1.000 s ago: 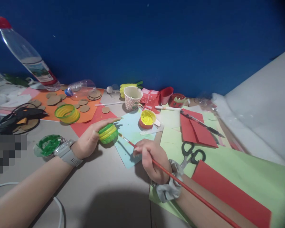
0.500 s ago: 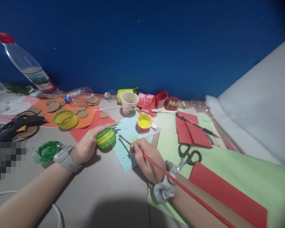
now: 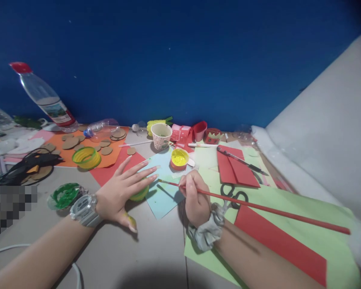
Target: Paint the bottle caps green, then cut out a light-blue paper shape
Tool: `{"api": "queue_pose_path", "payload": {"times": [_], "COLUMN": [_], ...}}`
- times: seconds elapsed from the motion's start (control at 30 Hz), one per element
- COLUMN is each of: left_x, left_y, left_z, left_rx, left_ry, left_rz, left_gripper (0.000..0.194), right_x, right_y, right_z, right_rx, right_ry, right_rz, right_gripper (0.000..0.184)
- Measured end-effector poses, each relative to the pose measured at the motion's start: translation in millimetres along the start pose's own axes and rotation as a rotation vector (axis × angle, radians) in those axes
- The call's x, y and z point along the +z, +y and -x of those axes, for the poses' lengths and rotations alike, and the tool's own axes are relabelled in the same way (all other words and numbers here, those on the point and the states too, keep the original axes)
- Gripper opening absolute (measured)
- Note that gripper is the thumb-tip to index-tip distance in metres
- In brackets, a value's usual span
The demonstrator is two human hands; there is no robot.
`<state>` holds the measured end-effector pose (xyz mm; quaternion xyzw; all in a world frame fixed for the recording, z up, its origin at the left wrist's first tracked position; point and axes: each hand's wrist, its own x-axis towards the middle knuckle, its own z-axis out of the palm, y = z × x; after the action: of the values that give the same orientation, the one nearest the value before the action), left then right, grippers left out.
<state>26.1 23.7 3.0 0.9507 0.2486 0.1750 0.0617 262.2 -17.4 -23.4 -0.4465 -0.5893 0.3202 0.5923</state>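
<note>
My left hand (image 3: 124,190) is spread wide, palm down, with a smear of paint on the thumb. Under its fingers sits a green and yellow striped piece (image 3: 140,195), mostly hidden; whether the hand touches it I cannot tell. My right hand (image 3: 195,196) pinches a red-handled paintbrush (image 3: 258,206), its tip pointing left above the light blue paper (image 3: 162,204). Just beyond stands a small red tub of yellow paint (image 3: 179,159). Left of my watch is a dish of green paint (image 3: 65,196).
Scissors (image 3: 234,196) and red paper (image 3: 282,241) lie on green paper (image 3: 303,204) at right. Behind are a patterned paper cup (image 3: 161,136), a yellow-green ring (image 3: 86,157), cardboard discs (image 3: 70,143) and a tall bottle (image 3: 52,106). A blue wall (image 3: 180,60) closes the back.
My left hand has turned from edge-on to palm down with fingers spread, covering more of the striped piece. The brush handle has swung up to a flatter angle. The view has shifted slightly.
</note>
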Motion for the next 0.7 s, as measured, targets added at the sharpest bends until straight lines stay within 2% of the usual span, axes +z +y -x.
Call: {"api": "queue_pose_path", "payload": {"times": [0.17, 0.23, 0.3, 0.5, 0.63, 0.7], "left_x": [-3.7, -7.6, -12.3, -16.9, -12.0, -8.1], "left_y": [5, 9, 16, 40, 54, 58], "left_z": [4, 4, 1, -5, 9, 16], "left_rx": [0.048, 0.024, -0.032, -0.247, -0.442, -0.488], "left_ry": [0.070, 0.096, 0.074, -0.156, -0.126, -0.105], "left_rz": [-0.153, -0.174, -0.174, -0.202, -0.325, -0.352], "left_gripper": [0.115, 0.117, 0.119, 0.109, 0.099, 0.094], "right_x": [1, 1, 1, 2, 3, 3], "right_y": [0, -1, -2, -5, -5, -5], "right_z": [-1, -2, -3, -5, -6, -6], "right_rx": [-0.010, -0.026, -0.045, -0.060, -0.053, -0.045], "right_ry": [0.012, 0.007, 0.008, -0.013, -0.007, -0.014], "right_rz": [0.048, 0.063, 0.080, 0.055, 0.007, -0.004], "right_gripper": [0.031, 0.031, 0.031, 0.030, 0.030, 0.029]}}
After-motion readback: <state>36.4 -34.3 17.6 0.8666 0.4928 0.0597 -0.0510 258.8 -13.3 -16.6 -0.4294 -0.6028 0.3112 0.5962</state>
